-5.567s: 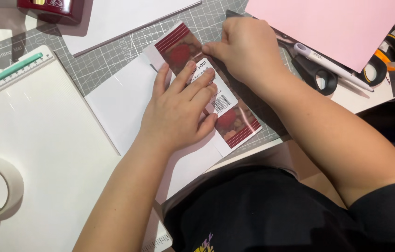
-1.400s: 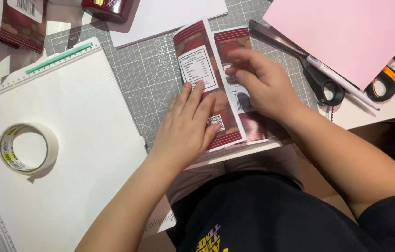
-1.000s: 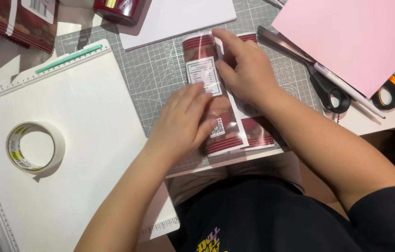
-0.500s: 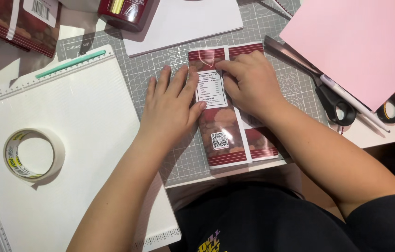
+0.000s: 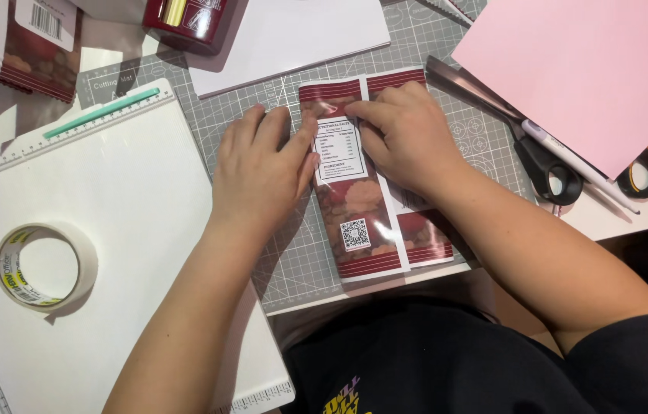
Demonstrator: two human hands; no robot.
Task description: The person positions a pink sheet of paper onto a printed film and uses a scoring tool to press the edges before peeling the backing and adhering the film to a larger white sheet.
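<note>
A dark red printed wrapper [image 5: 364,218], folded around a flat bar shape, lies on the grey cutting mat [image 5: 297,253] in front of me. Its two flaps meet along a white seam down the middle. My left hand [image 5: 259,172] lies flat on the mat with its fingertips pressing the wrapper's left edge. My right hand [image 5: 408,134] presses down on the right flap near the top, fingers pointing at the seam. Neither hand grips anything.
A white scoring board [image 5: 86,253] with a roll of clear tape [image 5: 44,264] lies at the left. Scissors [image 5: 527,142], a pen [image 5: 577,165] and a pink sheet [image 5: 584,61] sit at the right. White paper [image 5: 293,31], a dark red box [image 5: 190,19] and another printed wrapper [image 5: 13,42] lie beyond.
The wrapper has turned from slanted to nearly upright and both flaps are folded over. My left hand slid off the wrapper's middle to its left edge; my right hand moved to the top.
</note>
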